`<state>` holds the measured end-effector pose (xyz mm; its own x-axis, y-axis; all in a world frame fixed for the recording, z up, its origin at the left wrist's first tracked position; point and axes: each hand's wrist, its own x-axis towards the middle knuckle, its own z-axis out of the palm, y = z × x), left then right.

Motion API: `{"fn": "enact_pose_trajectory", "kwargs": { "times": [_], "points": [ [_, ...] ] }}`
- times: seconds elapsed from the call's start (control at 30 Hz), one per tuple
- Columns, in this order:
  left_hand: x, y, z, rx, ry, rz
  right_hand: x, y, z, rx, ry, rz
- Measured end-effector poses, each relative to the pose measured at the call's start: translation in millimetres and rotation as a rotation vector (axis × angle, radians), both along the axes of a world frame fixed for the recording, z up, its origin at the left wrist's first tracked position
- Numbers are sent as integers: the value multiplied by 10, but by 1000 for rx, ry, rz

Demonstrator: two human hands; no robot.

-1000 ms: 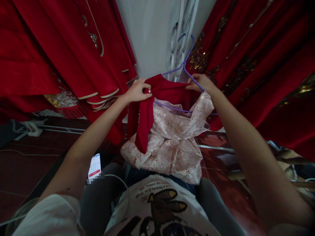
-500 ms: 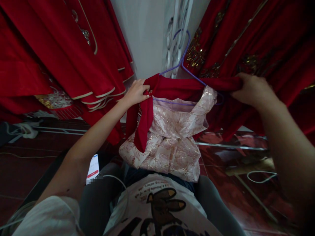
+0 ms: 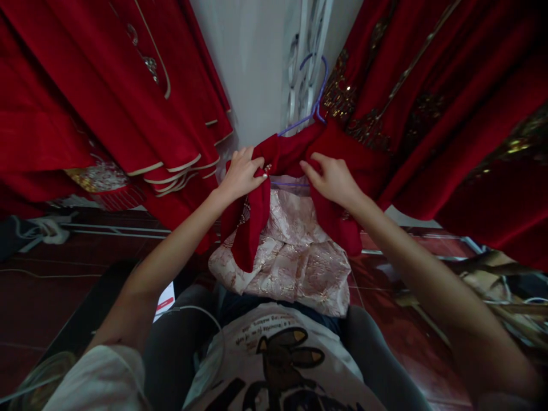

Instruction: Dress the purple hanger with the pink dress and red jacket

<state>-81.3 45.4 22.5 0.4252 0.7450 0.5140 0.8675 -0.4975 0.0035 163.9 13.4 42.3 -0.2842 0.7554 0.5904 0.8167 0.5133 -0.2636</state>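
Note:
A pale pink and gold brocade garment hangs from a purple hanger in front of me, its hem resting on my lap. A red velvet garment is draped over the same hanger, with panels hanging down both sides. My left hand is closed on the red fabric's left front edge near a beaded clasp. My right hand is closed on the right front edge, a short way from the left hand.
Red embroidered robes hang at the left and right. A white wall and an ornate white frame stand behind. A phone lies by my left knee on the dark red floor. Cables and a metal rail lie at the left.
My right hand drew the red fabric from far out on the right back over the hanger's right shoulder to the middle, covering the pink garment's right side. The left hand kept its grip.

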Motion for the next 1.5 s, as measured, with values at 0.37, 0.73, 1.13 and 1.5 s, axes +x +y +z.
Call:
{"fn": "enact_pose_trajectory", "kwargs": {
  "times": [0.37,0.73,1.13,1.5],
  "points": [
    [302,-306,-582,250,-360,34,-118,-55,-262,64,132,44],
    [823,-446,-631,9,-402,-169,-37,-99,-296,26,101,42],
    [744,-321,-531,-36,-630,-119,-38,-167,-720,-108,566,275],
    [728,-317,-408,-86,-471,-285,61,-11,-763,-230,878,358]
  ]
}}
